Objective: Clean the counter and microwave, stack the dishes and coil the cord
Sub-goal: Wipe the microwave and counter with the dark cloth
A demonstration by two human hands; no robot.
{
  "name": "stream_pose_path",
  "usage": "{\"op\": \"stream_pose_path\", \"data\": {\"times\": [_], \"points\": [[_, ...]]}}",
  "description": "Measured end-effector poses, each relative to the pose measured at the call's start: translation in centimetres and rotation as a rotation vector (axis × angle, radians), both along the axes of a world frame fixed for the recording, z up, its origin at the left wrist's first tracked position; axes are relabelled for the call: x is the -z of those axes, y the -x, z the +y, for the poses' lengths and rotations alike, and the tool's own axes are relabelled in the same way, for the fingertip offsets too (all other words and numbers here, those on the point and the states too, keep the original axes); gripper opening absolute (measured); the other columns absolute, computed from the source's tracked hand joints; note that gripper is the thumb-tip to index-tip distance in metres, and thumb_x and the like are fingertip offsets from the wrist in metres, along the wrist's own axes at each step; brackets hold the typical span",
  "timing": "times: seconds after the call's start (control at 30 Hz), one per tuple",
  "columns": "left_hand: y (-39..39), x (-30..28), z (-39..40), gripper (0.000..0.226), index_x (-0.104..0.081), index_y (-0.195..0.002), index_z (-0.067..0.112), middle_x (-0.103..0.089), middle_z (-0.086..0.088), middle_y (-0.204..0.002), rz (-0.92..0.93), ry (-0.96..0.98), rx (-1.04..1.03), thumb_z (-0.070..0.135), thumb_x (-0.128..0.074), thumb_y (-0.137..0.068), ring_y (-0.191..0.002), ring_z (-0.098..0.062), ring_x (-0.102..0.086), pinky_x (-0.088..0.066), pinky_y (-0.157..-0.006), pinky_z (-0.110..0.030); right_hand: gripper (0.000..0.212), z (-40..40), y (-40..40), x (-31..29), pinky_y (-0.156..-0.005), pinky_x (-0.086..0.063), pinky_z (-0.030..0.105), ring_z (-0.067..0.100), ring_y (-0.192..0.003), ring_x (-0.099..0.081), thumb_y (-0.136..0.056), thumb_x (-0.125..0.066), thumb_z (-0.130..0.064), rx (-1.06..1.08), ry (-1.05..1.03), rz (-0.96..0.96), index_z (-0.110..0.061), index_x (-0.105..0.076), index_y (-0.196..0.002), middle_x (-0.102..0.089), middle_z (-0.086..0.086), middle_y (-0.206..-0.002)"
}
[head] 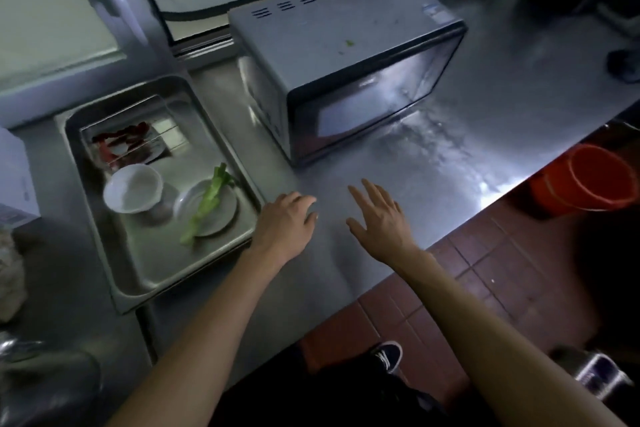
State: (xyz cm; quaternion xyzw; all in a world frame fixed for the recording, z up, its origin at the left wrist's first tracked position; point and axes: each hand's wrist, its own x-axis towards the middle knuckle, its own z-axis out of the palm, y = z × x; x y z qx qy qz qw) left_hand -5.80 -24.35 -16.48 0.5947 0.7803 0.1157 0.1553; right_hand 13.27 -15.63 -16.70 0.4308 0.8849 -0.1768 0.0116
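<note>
Apparently nothing held yet: both forearms reach out from the near edge over the steel tabletop (346,281). Right hand (379,218) flat, palm down, fingers spread, whether touching the steel unclear. Left hand (285,220) loosely curled at the near right corner of the metal tray (131,288), grip empty, contact with the rim unclear. Tray holds a white bowl (133,188), a plate (221,215) with a green vegetable scrap (207,204) across it, and a red-smeared dish (128,146) behind. Likely step: stacking dishes; tip the scrap off first, then nest plates flat under the bowl. Farther back, microwave (346,69) with green crumbs (349,43) on top; wet streaks (433,139) in front need wiping. Black cord (194,14) runs behind.
</note>
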Motion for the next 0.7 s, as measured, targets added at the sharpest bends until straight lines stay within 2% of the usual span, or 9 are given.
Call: {"op": "stream_pose_path", "data": {"times": [0.13,0.37,0.6,0.7], "points": [[-7.2,-0.8,3.5,0.039,-0.056,-0.135,0.022,-0.06,0.0,-0.129,0.016,0.009,0.1,0.037,-0.05,-0.099,-0.113,-0.024,-0.058,-0.049,-0.091,-0.04,0.065,2.3,-7.7,-0.6,-0.118,-0.022,0.046,0.028,-0.15,-0.016,-0.1,-0.047,-0.046,0.093,0.015,0.047,-0.027,-0.02,-0.157,-0.016,0.005,-0.165],[-20.0,-3.0,10.1,0.037,-0.058,-0.133,0.021,-0.061,0.001,-0.128,0.051,-0.027,0.237,0.035,-0.051,-0.099,-0.114,-0.023,-0.057,-0.05,-0.092,-0.037,0.059,6.3,-20.8,-2.0,-0.113,-0.033,0.048,0.029,-0.146,-0.027,-0.098,-0.053,-0.042,0.259,-0.049,0.125,-0.024,-0.034,-0.151,-0.031,0.006,-0.159],[-30.4,-4.0,14.9,0.036,-0.059,-0.131,0.021,-0.061,-0.001,-0.128,0.022,-0.03,0.377,0.034,-0.052,-0.098,-0.116,-0.025,-0.056,-0.048,-0.097,-0.039,0.049,7.0,-32.3,-3.1,-0.1,-0.044,0.047,0.03,-0.133,-0.042,-0.091,-0.058,-0.03,0.446,-0.099,0.232,-0.023,-0.048,-0.139,-0.051,0.0,-0.141],[-34.0,-4.3,16.1,0.035,-0.059,-0.129,0.023,-0.062,0.001,-0.127,0.009,-0.028,0.43,0.036,-0.052,-0.097,-0.116,-0.024,-0.056,-0.048,-0.095,-0.037,0.047,6.9,-36.1,-2.7,-0.095,-0.048,0.05,0.034,-0.128,-0.047,-0.089,-0.065,-0.028,0.508,-0.121,0.257,-0.019,-0.053,-0.133,-0.055,0.005,-0.135]]}}
